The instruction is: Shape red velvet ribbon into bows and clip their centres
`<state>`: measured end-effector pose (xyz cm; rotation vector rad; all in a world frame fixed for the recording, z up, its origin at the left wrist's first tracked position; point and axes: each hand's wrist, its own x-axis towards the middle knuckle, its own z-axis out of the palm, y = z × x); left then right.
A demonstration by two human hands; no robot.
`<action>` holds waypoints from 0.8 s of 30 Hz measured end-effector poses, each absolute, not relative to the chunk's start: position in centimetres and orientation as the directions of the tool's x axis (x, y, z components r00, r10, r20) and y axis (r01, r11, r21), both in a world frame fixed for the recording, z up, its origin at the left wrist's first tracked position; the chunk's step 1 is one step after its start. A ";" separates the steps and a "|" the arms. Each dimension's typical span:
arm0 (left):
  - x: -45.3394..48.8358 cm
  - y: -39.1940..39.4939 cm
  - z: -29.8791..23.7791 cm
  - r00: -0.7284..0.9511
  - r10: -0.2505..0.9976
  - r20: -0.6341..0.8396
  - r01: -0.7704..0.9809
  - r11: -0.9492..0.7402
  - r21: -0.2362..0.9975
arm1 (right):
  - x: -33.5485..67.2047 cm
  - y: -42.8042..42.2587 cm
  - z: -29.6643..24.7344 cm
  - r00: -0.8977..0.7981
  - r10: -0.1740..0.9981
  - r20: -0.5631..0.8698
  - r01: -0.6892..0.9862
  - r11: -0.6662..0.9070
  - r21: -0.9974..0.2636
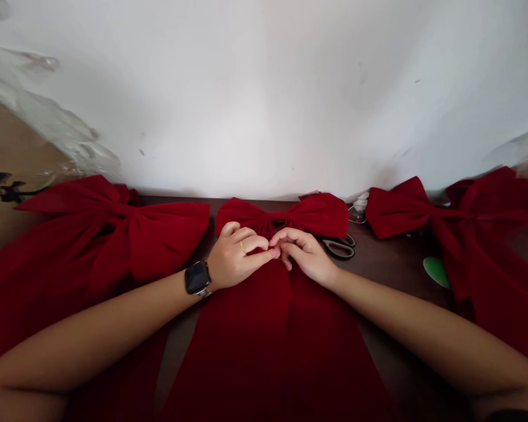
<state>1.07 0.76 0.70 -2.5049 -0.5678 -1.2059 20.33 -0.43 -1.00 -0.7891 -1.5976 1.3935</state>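
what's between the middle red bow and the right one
In the head view, dark-handled scissors lie on the brown table beside the middle bow, plus something pale by the wall.

Head view, forward-down, close over table [391, 264]

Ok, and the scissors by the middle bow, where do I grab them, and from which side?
Take the scissors by the handle loops, I'd say: only these show, flat on the table, with the blades hidden toward the middle bow. Come in from the right, open side; the right hand, now pinching the bow's knot with the left hand, is nearest.
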 end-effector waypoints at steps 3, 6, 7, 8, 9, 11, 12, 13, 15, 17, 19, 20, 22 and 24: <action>1.2 0.5 0.4 0.499 0.308 0.810 0.519 -0.855 0.005 | 20.3 -0.5 -1.0 -0.446 0.875 0.188 -0.062 0.179 -0.982; 1.3 0.2 0.2 0.513 0.308 0.801 0.524 -0.852 -0.009 | 20.3 -0.5 -1.0 -0.459 0.866 0.197 -0.052 0.195 -0.979; 1.3 0.2 0.1 0.525 0.297 0.798 0.522 -0.852 -0.027 | 20.3 -0.5 -1.0 -0.467 0.861 0.200 -0.047 0.202 -0.978; 1.3 0.2 0.1 0.531 0.287 0.798 0.522 -0.852 -0.040 | 20.3 -0.4 -1.0 -0.479 0.855 0.202 -0.040 0.208 -0.977; 1.3 0.1 0.2 0.531 0.283 0.799 0.523 -0.851 -0.045 | 20.3 -0.4 -1.0 -0.492 0.847 0.202 -0.028 0.216 -0.976; 1.2 0.2 0.3 0.517 0.293 0.804 0.531 -0.847 -0.032 | 20.4 -0.3 -1.0 -0.517 0.832 0.202 0.004 0.238 -0.971; 1.2 0.2 0.3 0.508 0.302 0.806 0.534 -0.845 -0.019 | 20.4 -0.3 -0.9 -0.523 0.826 0.209 0.020 0.258 -0.966; 1.2 0.2 0.4 0.500 0.312 0.808 0.536 -0.844 -0.005 | 20.4 -0.2 -0.9 -0.526 0.821 0.224 0.035 0.284 -0.958; 1.2 0.2 0.5 0.496 0.322 0.807 0.531 -0.847 0.012 | 20.5 -0.1 -0.9 -0.534 0.805 0.258 0.057 0.339 -0.939; 1.2 0.3 0.6 0.497 0.327 0.804 0.523 -0.852 0.023 | 20.6 0.0 -0.9 -0.552 0.784 0.285 0.074 0.387 -0.919; 1.2 0.3 0.6 0.504 0.329 0.798 0.517 -0.856 0.027 | 20.7 0.1 -0.9 -0.570 0.766 0.296 0.092 0.417 -0.904; 1.2 0.3 0.6 0.506 0.330 0.797 0.514 -0.857 0.029 | 20.7 0.1 -1.0 -0.574 0.762 0.300 0.098 0.428 -0.899; 1.2 0.4 0.6 0.506 0.331 0.797 0.510 -0.860 0.034 | 20.7 0.2 -1.0 -0.573 0.763 0.300 0.106 0.432 -0.896; 1.2 0.4 0.6 0.506 0.330 0.797 0.506 -0.862 0.036 | 20.7 0.2 -1.1 -0.565 0.773 0.289 0.112 0.418 -0.901</action>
